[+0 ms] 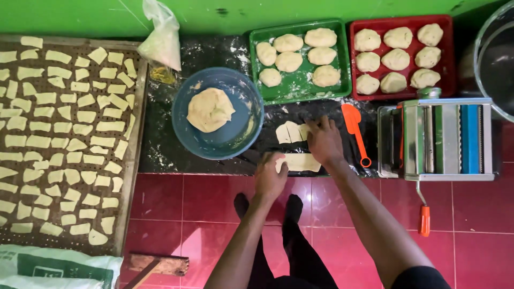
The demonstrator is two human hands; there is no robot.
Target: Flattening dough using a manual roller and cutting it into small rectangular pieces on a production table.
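**Operator:** Hands first, from the head camera, the only view I've got. My left hand (pixel 269 176) lies flat on the near end of a pale dough strip (pixel 301 162), fingers loosely curled over it, pinning rather than gripping. My right hand (pixel 323 140) is spread open just beyond, fingertips resting on the cut dough pieces (pixel 290 132), likely to keep them from sliding on the floured black mat (pixel 166 144).

**Observer:** Where does the strip sit?

**Operator:** On the mat's near edge, between both hands, close to the red tiled floor (pixel 203 203).

**Observer:** And around it?

**Operator:** Just left, a blue bowl (pixel 247 126) with a dough lump (pixel 210 109). Right of my hand, an orange scraper (pixel 354 131), then a metal pasta roller (pixel 436 138) with its crank hanging down. Farther back, a green tray (pixel 300 86) and a red tray (pixel 448 59), both holding dough balls. Far left, a perforated drying board (pixel 138 134) covered in cut pieces, a plastic bag (pixel 160 40) behind it.

**Observer:** Anything crowding you?

**Operator:** The bowl's rim nearly touches the working spot, and the scraper lies close beside my right wrist.
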